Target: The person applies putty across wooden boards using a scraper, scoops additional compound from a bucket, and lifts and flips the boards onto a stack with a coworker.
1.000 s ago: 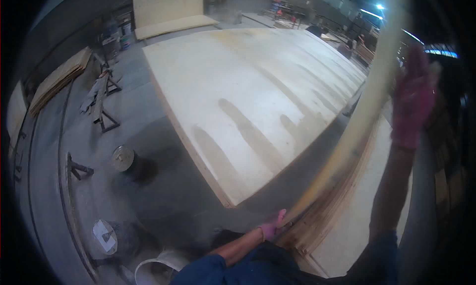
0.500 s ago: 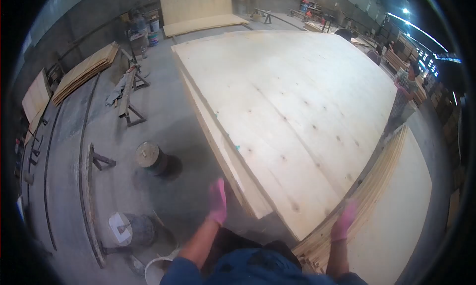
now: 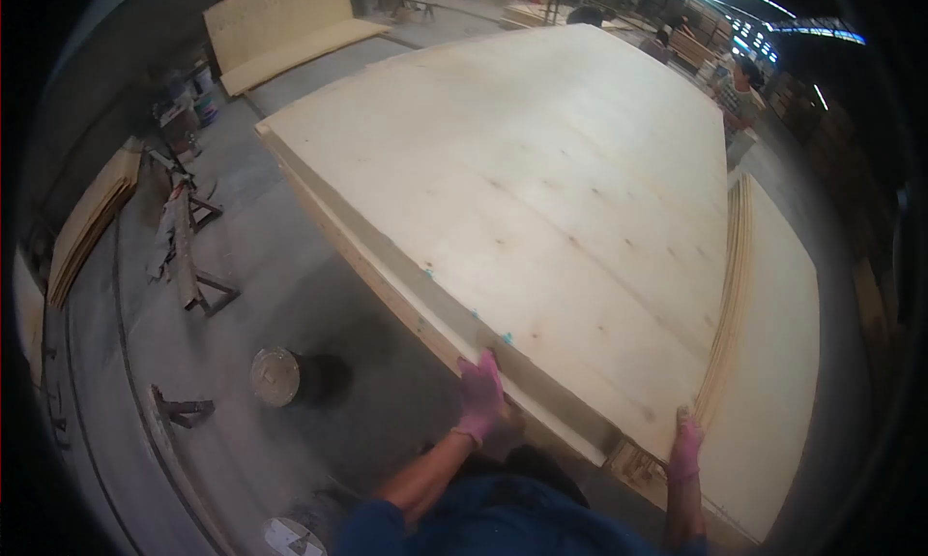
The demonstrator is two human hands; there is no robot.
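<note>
A large pale plywood sheet [image 3: 503, 208] with dark knots spreads in front of me, on top of another sheet [image 3: 387, 300] whose edge juts out to the left. My left hand [image 3: 480, 396], in a pink glove, is closed at the near left edge of the top sheet; its fingertips are partly hidden. At the near right corner, my right hand [image 3: 685, 447], also pink-gloved, grips the same sheet's edge. Right beside that hand leans a stack of thin sheets [image 3: 768, 363].
A round drum [image 3: 276, 376] stands on the floor to the left. Metal trestles [image 3: 189, 251] and a pile of boards [image 3: 95, 213] lie farther left. More boards [image 3: 280, 29] stand at the back. A person [image 3: 739, 97] is at the far right.
Both hands have come from beside the sheets onto the top sheet's near edges. My view has turned to the right, and the top sheet's near corner has shifted rightward relative to the sheet below.
</note>
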